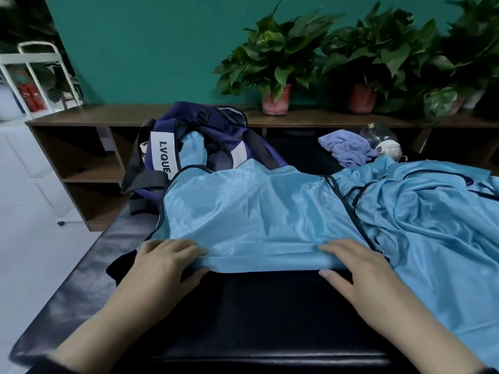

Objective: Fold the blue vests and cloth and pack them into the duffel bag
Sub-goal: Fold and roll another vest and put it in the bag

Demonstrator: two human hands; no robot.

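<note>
Vest (251, 209) spread flat on dark bench (270, 306), front of duffel bag (216, 136) | left hand (164, 263), right hand (353, 265) pinching near hem corners | fold away evenly, keep hem taut, align edges, smooth before packing.

Dim, soft blur, fisheye edges

Both forearms reached forward, palms down. The left hand (167, 261) and right hand (353, 268) each pinched cloth, fingers on top, thumb tucked beneath, set well apart.
</note>
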